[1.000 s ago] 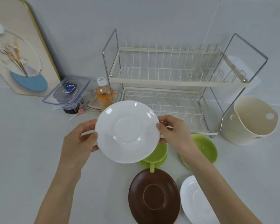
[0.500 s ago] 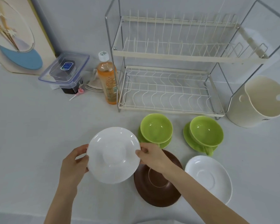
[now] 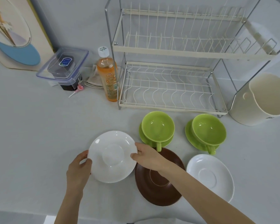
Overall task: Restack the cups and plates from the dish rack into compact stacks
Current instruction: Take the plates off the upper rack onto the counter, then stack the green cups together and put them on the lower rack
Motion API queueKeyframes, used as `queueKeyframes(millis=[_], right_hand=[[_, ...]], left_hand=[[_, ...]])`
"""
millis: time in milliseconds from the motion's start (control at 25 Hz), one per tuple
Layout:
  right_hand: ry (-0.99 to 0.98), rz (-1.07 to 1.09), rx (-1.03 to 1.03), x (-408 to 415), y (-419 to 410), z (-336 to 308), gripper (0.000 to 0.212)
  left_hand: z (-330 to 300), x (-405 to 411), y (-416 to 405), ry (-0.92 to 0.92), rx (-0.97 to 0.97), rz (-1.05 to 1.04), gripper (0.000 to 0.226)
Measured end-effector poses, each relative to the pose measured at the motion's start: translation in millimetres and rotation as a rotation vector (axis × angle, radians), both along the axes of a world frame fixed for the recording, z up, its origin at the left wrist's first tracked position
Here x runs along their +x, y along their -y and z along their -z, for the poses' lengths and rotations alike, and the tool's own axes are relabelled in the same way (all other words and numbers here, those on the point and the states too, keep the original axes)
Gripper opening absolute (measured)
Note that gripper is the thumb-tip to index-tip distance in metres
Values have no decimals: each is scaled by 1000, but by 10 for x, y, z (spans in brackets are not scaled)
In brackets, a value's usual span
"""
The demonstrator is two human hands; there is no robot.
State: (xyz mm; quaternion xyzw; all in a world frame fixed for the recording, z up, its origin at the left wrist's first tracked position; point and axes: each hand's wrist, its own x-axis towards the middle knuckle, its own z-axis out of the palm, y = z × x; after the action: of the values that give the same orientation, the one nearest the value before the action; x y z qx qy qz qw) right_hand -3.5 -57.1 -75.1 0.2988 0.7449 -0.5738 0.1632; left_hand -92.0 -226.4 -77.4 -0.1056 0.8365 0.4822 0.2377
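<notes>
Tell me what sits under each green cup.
Each green cup sits on a matching green saucer; only the saucers' rims show, their centres are covered.

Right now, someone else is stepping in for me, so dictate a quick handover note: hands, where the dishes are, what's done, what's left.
Left hand and right hand: both grip opposite rims of one white saucer, held low over the counter, left of the brown saucer.
Dish rack: both tiers empty, so unloading is done.
On the counter: two green cups, left one and right one, each on its own green saucer; a second white saucer lies at the right.
Left: put the held saucer on the other white one, then nest the cups and stack the saucers.
</notes>
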Motion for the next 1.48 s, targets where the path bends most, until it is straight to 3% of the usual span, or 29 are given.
queueKeyframes(millis=[200,320,440,560,760,1000,1080,1240,1480], right_hand=[[23,-51,1,42,-3,-44,65],[-17,-9,10,147,-99,-162,55],[-110,92,62,380,-291,-299,43],[-187,290,29,703,-530,-344,29],[-223,706,-101,1313,-922,-347,38],[-164,940,-229,1700,-1170,-211,33],[-140,960,-252,1708,-1224,-170,27],[-21,791,-272,1681,-1248,-109,15],[-10,771,-289,1605,-1270,-60,25]], left_hand=[[-72,67,-81,-98,-170,140,42],[-130,168,-215,-246,-197,235,43],[-210,325,-450,-283,-105,302,38],[-222,509,-727,-211,-3,381,34],[-90,856,-1107,85,139,457,40],[-51,1099,-1358,271,313,269,36],[-37,1108,-1391,273,349,223,32],[-37,1142,-1465,332,420,191,14],[-29,1199,-1644,267,347,111,27]])
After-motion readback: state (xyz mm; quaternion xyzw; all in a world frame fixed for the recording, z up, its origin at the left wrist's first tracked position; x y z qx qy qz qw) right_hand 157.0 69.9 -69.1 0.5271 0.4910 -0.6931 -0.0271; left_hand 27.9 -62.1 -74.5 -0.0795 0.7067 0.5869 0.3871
